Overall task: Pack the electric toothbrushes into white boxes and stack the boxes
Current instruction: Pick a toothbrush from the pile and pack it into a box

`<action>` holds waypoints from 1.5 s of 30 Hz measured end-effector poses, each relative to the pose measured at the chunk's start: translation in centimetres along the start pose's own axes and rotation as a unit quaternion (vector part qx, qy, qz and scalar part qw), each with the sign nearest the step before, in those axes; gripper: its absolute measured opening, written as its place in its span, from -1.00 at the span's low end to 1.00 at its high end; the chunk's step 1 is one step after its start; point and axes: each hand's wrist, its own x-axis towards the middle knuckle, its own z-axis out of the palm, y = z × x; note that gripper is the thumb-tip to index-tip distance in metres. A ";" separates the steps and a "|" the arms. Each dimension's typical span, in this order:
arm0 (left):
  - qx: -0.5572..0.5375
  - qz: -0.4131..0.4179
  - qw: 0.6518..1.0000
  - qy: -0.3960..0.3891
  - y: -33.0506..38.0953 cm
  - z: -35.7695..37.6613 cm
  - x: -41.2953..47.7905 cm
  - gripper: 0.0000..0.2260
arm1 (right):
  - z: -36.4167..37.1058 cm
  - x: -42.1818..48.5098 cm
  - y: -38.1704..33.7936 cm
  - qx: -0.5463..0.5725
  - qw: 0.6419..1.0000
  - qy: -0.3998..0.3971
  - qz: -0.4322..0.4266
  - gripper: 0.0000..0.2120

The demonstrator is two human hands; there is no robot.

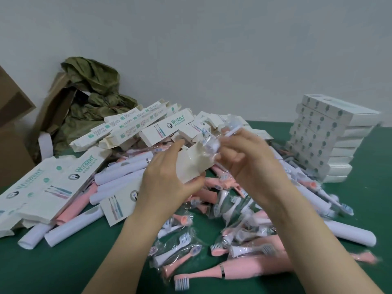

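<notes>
Nearest the camera, by the near edge of the tabletop [63, 262], a pink toothbrush [250, 268] is seen lying loose, and bagged brush heads [180, 245] are scattered just beyond it. Above this heap an open white box [191, 164] is gripped by the left hand [167, 181], whose fingers are curled round it. A clear bag [212, 145], apparently with a brush head inside, is pinched in the right hand [250, 166] and held at the open end of the box. The bag is blurred, so it cannot be told whether any of it has entered, nor whether a handle is already in the box.

Some of the work is judged to be done: a stack [324, 136] of closed boxes, many layers high, is set by the right edge toward the far corner.

Far more is judged to be left. White and pink handles [118, 172] are piled across the middle of the tabletop, unpacked. Flat boxes [48, 187] are heaped at the left edge, and opened boxes [135, 126] are tumbled along the far edge, unfilled as far as can be seen. The box in hand has yet to be closed and stacked. Beyond the far left corner, brown cartons [12, 145] and an olive sack [91, 98] are seen.
</notes>
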 end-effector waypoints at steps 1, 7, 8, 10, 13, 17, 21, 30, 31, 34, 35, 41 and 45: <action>-0.003 -0.001 1.000 -0.001 0.1 0.0 -0.1 -0.38 | 0.6 -0.3 0.5 -0.031 1.000 -0.003 0.003 -0.86; 0.004 0.016 1.000 0.003 0.4 0.0 -0.6 -0.43 | 0.7 0.2 2.8 -0.143 0.965 0.219 -0.009 -0.50; 0.010 0.020 1.000 0.001 0.4 0.0 -0.6 -0.42 | 0.4 0.2 3.1 -0.177 0.958 0.224 -0.023 -0.52; 0.017 0.026 1.000 0.002 0.4 0.0 -0.5 -0.42 | 0.4 0.2 3.6 -0.223 0.950 0.212 -0.051 -0.63; 0.014 0.026 1.000 0.006 0.5 0.1 -0.4 -0.43 | 0.7 0.3 4.3 -0.269 0.939 0.202 -0.075 -0.81; 0.007 0.029 1.000 0.008 0.2 0.1 -0.5 -0.41 | 0.5 0.3 4.1 -0.264 0.948 0.157 -0.080 -0.90; 0.022 0.045 0.999 -0.009 0.1 0.3 -0.6 -0.37 | 0.9 0.0 5.0 -0.451 0.880 0.088 -0.119 -0.89; 0.011 0.033 0.999 0.024 0.2 0.2 -0.6 -0.40 | 0.4 -0.1 5.0 -0.360 0.906 0.171 -0.145 -0.89; 0.003 0.029 0.999 0.030 0.3 0.3 -0.6 -0.40 | 0.6 -0.1 5.1 -0.373 0.900 0.165 -0.152 -0.89; -0.001 0.034 0.998 0.053 0.6 0.3 -0.6 -0.43 | 0.8 -0.2 5.6 -0.452 0.872 0.113 -0.151 -0.90; -0.004 0.037 0.998 0.053 0.6 0.2 -0.6 -0.43 | 0.8 -0.2 5.7 -0.473 0.865 0.091 -0.139 -0.87; -0.012 0.066 0.993 0.101 0.1 0.0 -0.7 -0.40 | 0.0 -0.2 4.8 -0.459 0.851 0.175 -0.184 -0.73; -0.038 0.083 0.989 0.116 -0.1 -0.4 -0.8 -0.36 | -0.2 -0.3 4.1 -0.296 0.942 0.146 -0.060 -0.83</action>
